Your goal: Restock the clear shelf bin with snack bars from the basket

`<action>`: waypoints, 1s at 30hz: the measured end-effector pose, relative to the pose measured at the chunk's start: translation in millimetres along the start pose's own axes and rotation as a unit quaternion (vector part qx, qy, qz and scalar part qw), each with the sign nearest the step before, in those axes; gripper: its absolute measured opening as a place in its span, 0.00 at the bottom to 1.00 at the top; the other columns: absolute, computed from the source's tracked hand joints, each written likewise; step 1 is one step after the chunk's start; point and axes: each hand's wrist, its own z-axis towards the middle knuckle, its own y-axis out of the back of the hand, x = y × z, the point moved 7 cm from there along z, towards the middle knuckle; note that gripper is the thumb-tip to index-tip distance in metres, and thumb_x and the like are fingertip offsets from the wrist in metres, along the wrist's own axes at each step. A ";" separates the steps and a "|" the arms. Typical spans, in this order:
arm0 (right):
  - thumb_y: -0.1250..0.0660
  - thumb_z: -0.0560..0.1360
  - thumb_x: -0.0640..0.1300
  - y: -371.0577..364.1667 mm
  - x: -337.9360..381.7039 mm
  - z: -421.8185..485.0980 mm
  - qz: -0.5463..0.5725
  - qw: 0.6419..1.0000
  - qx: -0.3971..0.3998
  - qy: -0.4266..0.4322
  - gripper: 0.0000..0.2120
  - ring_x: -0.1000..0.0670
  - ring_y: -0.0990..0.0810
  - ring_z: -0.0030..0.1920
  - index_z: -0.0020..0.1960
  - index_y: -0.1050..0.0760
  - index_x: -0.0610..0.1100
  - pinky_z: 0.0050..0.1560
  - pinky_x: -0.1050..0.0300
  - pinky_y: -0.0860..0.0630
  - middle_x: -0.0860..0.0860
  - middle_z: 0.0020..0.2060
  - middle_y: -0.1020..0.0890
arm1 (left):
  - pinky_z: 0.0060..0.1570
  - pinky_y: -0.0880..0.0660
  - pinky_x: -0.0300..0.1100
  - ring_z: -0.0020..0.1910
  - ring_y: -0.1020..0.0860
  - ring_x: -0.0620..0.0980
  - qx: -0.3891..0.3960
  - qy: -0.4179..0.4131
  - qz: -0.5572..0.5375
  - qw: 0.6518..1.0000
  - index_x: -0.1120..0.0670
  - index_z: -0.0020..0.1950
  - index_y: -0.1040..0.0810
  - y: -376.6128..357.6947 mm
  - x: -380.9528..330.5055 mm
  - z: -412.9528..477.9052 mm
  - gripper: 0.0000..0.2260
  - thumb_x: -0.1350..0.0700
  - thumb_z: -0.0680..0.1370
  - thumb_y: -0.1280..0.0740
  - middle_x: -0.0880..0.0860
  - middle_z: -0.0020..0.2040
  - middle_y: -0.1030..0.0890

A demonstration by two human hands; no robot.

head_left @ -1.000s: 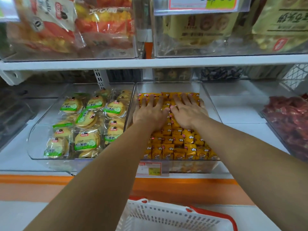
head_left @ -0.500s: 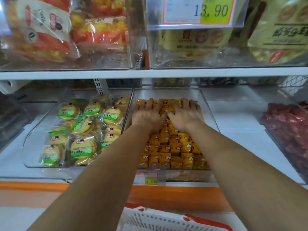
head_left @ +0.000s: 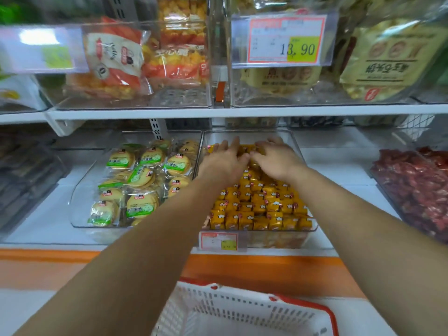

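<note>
Now | snack bars (head_left: 257,202) beneath fingers (head_left: 233,144) | left hand (head_left: 224,164), right hand (head_left: 277,160) | bin (head_left: 309,229) rear

Two hands, left hand (head_left: 224,163) and right hand (head_left: 276,158), at 12 o'clock; one basket (head_left: 242,309) at 6; bars (head_left: 261,204) too many to count, in one bar bin (head_left: 252,137); about a dozen biscuit packs (head_left: 141,207) in one biscuit bin (head_left: 82,204) at 10; one sweet bin (head_left: 388,190) at 3; three price tags (head_left: 286,40).

My only camera rides on my head, wide-angled, facing forward and down at the shelf (head_left: 339,170) from close by; the basket (head_left: 242,311) sits nearest, at the frame's bottom edge.
</note>
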 end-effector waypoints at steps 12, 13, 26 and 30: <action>0.41 0.75 0.64 -49.1 2.5 -194.6 -0.145 0.980 -0.012 0.133 0.35 0.44 0.36 0.66 0.79 0.42 0.54 0.68 0.50 0.34 0.50 0.68 0.34 | 0.60 0.24 0.50 0.67 0.31 0.55 -0.094 -0.117 0.127 0.980 0.44 0.78 0.35 -36.6 14.9 -185.2 0.25 0.41 0.82 0.41 0.51 0.69 0.29; 0.43 0.75 0.65 -52.1 1.6 -195.0 -0.159 0.977 -0.012 0.139 0.36 0.44 0.37 0.67 0.80 0.44 0.54 0.69 0.50 0.35 0.50 0.69 0.35 | 0.62 0.24 0.52 0.68 0.32 0.56 -0.094 -0.121 0.135 0.979 0.44 0.79 0.36 -41.7 15.1 -185.7 0.26 0.41 0.81 0.41 0.52 0.70 0.30; 0.44 0.71 0.70 -59.3 -4.0 -171.0 -0.153 0.980 -0.032 0.119 0.39 0.46 0.35 0.65 0.77 0.41 0.55 0.70 0.48 0.34 0.53 0.65 0.34 | 0.52 0.21 0.53 0.61 0.26 0.59 -0.118 -0.140 0.193 0.964 0.43 0.74 0.29 -49.8 5.9 -171.1 0.28 0.36 0.75 0.37 0.51 0.66 0.25; 0.42 0.71 0.71 -57.8 -4.0 -170.1 -0.145 0.982 -0.020 0.116 0.39 0.46 0.37 0.66 0.78 0.44 0.57 0.70 0.48 0.35 0.54 0.65 0.36 | 0.56 0.23 0.53 0.64 0.30 0.58 -0.082 -0.135 0.188 0.969 0.41 0.77 0.33 -47.8 6.2 -166.1 0.29 0.35 0.77 0.37 0.50 0.70 0.29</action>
